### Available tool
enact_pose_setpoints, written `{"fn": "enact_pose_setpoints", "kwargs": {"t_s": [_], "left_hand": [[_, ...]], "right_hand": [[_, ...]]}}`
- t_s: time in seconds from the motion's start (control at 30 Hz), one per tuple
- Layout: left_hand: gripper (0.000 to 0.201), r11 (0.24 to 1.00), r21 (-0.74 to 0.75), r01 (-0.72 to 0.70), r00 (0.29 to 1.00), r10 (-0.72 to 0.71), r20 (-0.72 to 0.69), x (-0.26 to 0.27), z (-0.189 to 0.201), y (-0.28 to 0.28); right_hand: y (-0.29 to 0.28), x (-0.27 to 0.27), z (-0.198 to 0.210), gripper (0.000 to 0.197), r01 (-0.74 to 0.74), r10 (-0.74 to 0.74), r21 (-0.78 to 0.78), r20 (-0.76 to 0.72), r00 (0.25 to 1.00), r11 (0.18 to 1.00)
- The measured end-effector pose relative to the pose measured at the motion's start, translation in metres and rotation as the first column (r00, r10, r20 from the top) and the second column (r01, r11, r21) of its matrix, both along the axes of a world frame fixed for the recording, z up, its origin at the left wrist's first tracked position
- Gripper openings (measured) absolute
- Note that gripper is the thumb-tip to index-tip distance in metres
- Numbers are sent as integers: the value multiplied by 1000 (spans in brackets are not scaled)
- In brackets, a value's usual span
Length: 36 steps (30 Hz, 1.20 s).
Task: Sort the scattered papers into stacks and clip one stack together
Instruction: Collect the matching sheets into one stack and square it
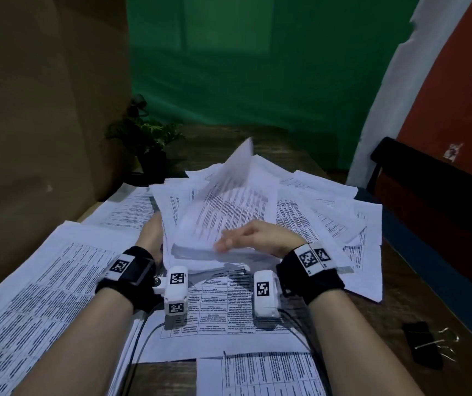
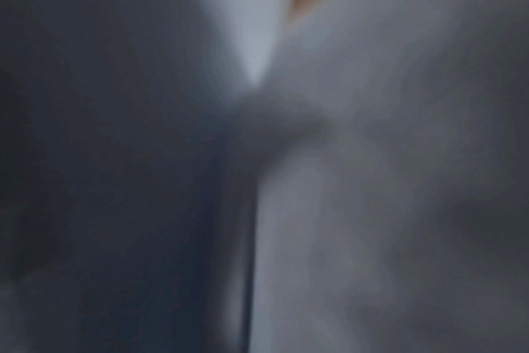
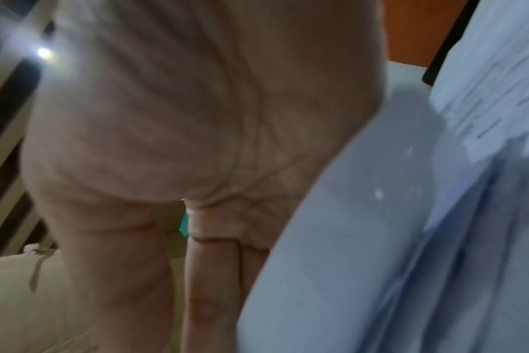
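A thick stack of printed papers (image 1: 223,212) is held tilted above the table's middle, and its top sheet is lifted and blurred. My left hand (image 1: 152,232) holds the stack's left edge, with its fingers hidden under the sheets. My right hand (image 1: 243,238) lies along the stack's near edge with its fingers stretched leftwards. In the right wrist view the fingers (image 3: 203,274) are straight beside the paper (image 3: 363,238). Black binder clips (image 1: 424,345) with wire handles lie on the table at the near right. The left wrist view is a grey blur.
Loose printed sheets cover the wooden table (image 1: 400,304): a long spread on the left (image 1: 43,281), a fan on the right (image 1: 343,218) and one near me (image 1: 257,375). A potted plant (image 1: 146,141) stands at the back left. A black chair (image 1: 429,190) is on the right.
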<state>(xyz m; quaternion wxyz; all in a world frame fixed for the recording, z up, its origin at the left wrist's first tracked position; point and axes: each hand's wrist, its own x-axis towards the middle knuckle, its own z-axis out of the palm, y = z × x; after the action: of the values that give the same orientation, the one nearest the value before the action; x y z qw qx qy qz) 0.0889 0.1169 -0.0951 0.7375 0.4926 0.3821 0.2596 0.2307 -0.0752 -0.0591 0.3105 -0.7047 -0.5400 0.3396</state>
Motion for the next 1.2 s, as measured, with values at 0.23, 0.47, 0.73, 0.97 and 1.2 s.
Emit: {"fn": "enact_pose_setpoints", "kwargs": {"t_s": [0.23,0.47,0.73,0.97,1.2], "left_hand": [[35,966,223,134,965,-76,-251,5,-7,-1],[25,956,273,110,964,-35,-265,5,0,-1],[27,940,308,148,973,-82,-217,2,-3,-3],[24,962,203,-181,983,172,60,4,2,5],[34,969,149,-198,978,184,101,-2,2,6]], "right_hand": [[-3,-3,-1,30,386,-371,73,-167,914,919],[-16,24,1,50,640,-648,-118,-41,761,759],[-4,23,-9,57,581,-555,31,-257,791,813],[-59,84,-14,67,887,-881,-79,112,461,454],[-65,90,-13,23,854,-854,35,-16,520,519]]}}
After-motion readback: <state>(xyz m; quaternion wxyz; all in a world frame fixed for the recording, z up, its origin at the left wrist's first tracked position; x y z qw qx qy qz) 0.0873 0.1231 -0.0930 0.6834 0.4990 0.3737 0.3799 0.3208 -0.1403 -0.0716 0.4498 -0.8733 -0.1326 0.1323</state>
